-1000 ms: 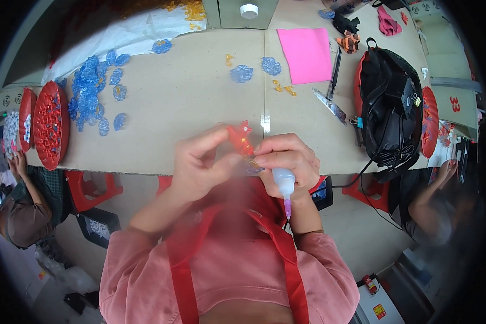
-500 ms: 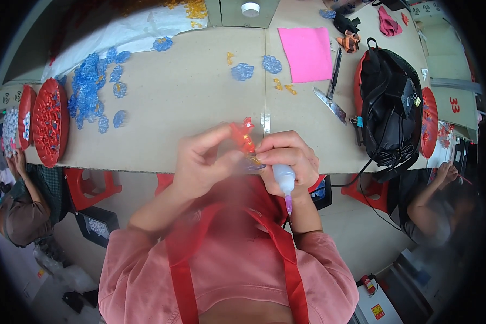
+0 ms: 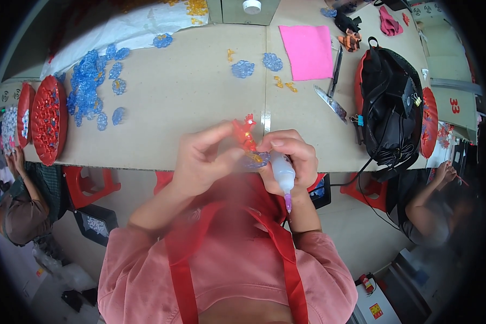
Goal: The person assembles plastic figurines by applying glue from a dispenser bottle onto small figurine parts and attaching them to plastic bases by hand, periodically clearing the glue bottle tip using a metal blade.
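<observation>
Red rooster figurine (image 3: 247,135): raised in front of the chest, over the near edge of the table (image 3: 162,97); could twist or pop free if squeezed unevenly, being gripped at one side only.
Blue translucent base (image 3: 262,162): just below the figurine, with an amber piece (image 3: 256,157) on its face; might end up crooked if nudged by the right fingertips; too blurred to tell whether joined.
Squeeze bottle (image 3: 283,171): aimed down, purple nozzle (image 3: 288,204) toward the lap; may drip on the apron strap (image 3: 290,270) if pressed by the curled fingers around it.
Left hand (image 3: 206,162): closed in a thumb-and-forefinger pinch on the figurine's left side; palm turned inward, wrist slanting up.
Right hand (image 3: 297,162): wrapped round the bottle; forefinger and thumb reaching to the base, near the left hand.
</observation>
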Tool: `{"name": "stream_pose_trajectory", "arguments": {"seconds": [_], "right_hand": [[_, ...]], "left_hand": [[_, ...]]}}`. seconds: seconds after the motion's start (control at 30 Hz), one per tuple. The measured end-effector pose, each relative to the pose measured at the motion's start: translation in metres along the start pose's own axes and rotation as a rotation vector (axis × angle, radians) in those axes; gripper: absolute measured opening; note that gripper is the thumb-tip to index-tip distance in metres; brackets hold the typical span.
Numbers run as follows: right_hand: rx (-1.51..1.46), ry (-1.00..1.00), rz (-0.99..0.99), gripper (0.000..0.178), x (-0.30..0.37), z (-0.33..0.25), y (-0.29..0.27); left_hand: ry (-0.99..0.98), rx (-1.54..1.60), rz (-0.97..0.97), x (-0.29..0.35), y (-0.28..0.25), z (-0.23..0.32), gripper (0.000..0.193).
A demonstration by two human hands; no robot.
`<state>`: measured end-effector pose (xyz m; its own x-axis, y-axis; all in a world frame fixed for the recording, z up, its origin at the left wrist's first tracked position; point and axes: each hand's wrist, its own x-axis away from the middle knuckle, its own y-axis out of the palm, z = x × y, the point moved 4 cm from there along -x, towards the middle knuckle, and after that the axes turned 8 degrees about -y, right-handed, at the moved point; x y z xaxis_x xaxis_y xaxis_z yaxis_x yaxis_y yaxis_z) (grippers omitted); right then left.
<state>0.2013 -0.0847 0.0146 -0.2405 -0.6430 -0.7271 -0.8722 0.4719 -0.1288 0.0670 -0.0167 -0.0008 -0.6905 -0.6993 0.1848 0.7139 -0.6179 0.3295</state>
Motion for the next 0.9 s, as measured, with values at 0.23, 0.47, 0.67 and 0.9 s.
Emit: {"name": "stream_pose_trajectory", "arguments": {"seconds": [0.23,0.47,0.67,0.9], "right_hand": [[0.015,0.01,-0.003,0.038,0.0,0.001,-0.001],[0.073,0.008,-0.021,0.031,0.003,0.003,-0.002],[0.088,-0.032,-0.037,0.026,-0.002,-0.003,-0.001],[0.108,-0.059,-0.048,0.023,-0.005,-0.006,-0.001]], "left_hand": [[0.028,-0.029,0.001,0.0,0.0,0.001,0.037],[0.001,-0.15,0.023,0.0,0.0,0.002,0.036],[0.02,-0.075,0.01,0.002,0.001,0.006,0.037],[0.068,-0.174,0.024,0.004,0.003,0.012,0.036]]}}
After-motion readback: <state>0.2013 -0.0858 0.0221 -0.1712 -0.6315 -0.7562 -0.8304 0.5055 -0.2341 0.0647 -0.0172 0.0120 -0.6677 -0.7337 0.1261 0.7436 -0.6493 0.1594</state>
